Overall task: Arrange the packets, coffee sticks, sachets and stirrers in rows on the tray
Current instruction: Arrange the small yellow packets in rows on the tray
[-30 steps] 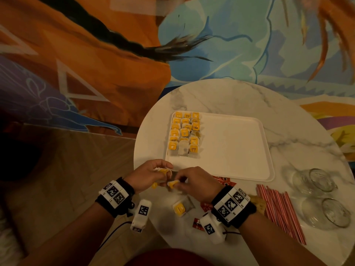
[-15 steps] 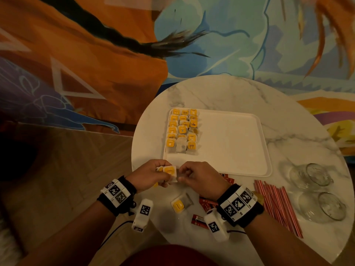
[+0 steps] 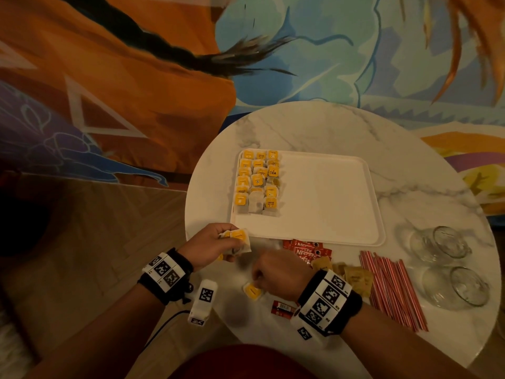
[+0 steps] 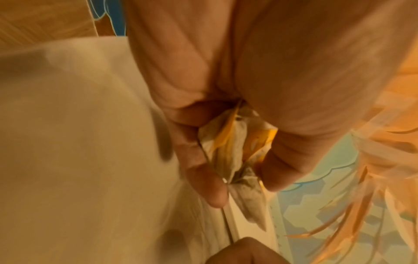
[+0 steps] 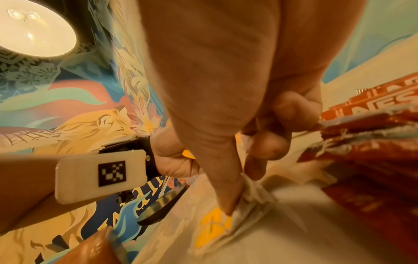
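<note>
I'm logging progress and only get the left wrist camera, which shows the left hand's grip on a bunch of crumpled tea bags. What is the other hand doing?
Observer: The right hand pinches a loose yellow-tagged white tea bag lying on the round white marble table.
Operator: How far along is the tray?
Observer: The white rectangular plastic tray carries three columns of yellow-tagged tea bags, all along its left side.
Operator: What is waiting off the tray?
Observer: Red coffee sticks, brown paper sachets and red-striped stirrers lie on the table, right of that hand.
</note>
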A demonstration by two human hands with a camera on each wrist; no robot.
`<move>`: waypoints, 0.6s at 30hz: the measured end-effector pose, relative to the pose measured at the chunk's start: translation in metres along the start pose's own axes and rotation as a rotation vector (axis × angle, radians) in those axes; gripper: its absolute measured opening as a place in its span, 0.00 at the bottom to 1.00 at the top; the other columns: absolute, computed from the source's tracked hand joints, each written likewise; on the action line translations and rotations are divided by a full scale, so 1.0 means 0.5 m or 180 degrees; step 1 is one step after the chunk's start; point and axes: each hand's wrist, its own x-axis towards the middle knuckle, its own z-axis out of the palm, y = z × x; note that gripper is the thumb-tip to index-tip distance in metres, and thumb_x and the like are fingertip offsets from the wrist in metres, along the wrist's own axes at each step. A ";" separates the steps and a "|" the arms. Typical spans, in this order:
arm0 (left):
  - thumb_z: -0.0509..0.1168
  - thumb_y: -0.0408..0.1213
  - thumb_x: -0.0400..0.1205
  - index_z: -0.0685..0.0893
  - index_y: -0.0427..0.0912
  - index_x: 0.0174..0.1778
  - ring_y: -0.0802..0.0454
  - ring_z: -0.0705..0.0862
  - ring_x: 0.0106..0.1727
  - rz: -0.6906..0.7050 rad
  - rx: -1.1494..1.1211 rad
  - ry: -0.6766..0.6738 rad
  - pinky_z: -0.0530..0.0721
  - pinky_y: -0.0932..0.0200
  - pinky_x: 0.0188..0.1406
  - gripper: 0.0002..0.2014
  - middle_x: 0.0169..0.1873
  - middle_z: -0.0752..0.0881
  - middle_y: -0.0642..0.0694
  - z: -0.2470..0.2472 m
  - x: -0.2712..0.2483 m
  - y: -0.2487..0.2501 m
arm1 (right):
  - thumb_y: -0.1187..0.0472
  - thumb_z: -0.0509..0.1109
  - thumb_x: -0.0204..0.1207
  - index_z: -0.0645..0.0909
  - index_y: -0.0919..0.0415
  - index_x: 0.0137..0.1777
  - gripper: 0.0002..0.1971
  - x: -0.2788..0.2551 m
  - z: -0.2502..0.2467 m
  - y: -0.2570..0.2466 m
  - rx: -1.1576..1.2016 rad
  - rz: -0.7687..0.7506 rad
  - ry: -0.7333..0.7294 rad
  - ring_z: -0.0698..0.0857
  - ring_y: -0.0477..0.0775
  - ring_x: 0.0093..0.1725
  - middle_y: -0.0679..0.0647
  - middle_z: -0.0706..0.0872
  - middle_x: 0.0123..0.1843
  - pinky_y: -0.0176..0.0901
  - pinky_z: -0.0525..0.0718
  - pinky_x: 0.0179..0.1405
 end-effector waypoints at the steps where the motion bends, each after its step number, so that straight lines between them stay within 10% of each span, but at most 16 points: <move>1: 0.67 0.27 0.84 0.87 0.31 0.55 0.50 0.89 0.43 0.0000 -0.0023 0.0003 0.87 0.57 0.40 0.07 0.43 0.89 0.40 -0.001 0.000 0.001 | 0.51 0.67 0.77 0.89 0.53 0.42 0.11 0.000 0.001 0.001 0.0016 -0.0010 0.0034 0.87 0.52 0.39 0.49 0.89 0.41 0.52 0.88 0.40; 11: 0.74 0.30 0.80 0.88 0.36 0.53 0.51 0.89 0.40 0.0162 0.0269 0.0354 0.87 0.59 0.37 0.07 0.41 0.91 0.40 -0.034 0.010 0.013 | 0.55 0.69 0.80 0.86 0.51 0.63 0.13 0.001 -0.055 0.041 0.1442 0.0322 0.0713 0.87 0.46 0.51 0.47 0.90 0.57 0.42 0.85 0.52; 15: 0.71 0.33 0.83 0.88 0.34 0.52 0.50 0.88 0.38 0.0262 0.0233 0.0549 0.85 0.58 0.36 0.06 0.40 0.90 0.34 -0.037 0.019 0.021 | 0.53 0.71 0.80 0.90 0.50 0.54 0.09 0.024 -0.076 0.079 0.1987 0.0834 0.1344 0.88 0.40 0.46 0.43 0.91 0.52 0.32 0.84 0.48; 18: 0.72 0.33 0.83 0.89 0.34 0.52 0.48 0.87 0.38 0.0252 0.0205 0.0683 0.85 0.58 0.34 0.07 0.40 0.90 0.33 -0.035 0.031 0.028 | 0.55 0.72 0.78 0.87 0.53 0.48 0.04 0.044 -0.087 0.102 0.2622 0.1291 0.1546 0.92 0.47 0.37 0.48 0.92 0.41 0.48 0.91 0.43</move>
